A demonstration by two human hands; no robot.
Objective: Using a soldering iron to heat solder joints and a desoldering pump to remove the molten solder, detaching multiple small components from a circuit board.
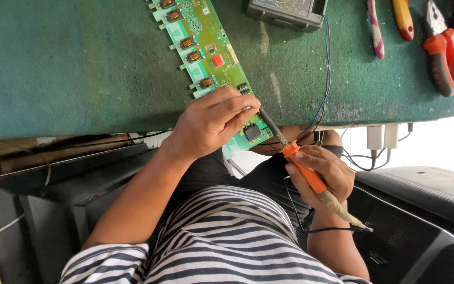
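Note:
A long green circuit board [200,47] with several small dark coils and a red part lies on the green table top [80,63], its near end hanging over the table's edge. My left hand [211,123] rests on that near end. Its fingertips are pinched on a small thin piece, too small to identify, right by the soldering iron's tip. My right hand [324,171] grips the orange handle of the soldering iron [295,158]. The dark metal shaft slants up left, and its tip touches the board beside my left fingertips.
A grey meter [285,11] sits at the table's far edge, with blue and black leads [326,79] running down towards my hands. Red-handled pliers [445,58], a pink tool [375,31] and a yellow tool [403,18] lie at the right. Dark plastic casings [43,210] flank my lap.

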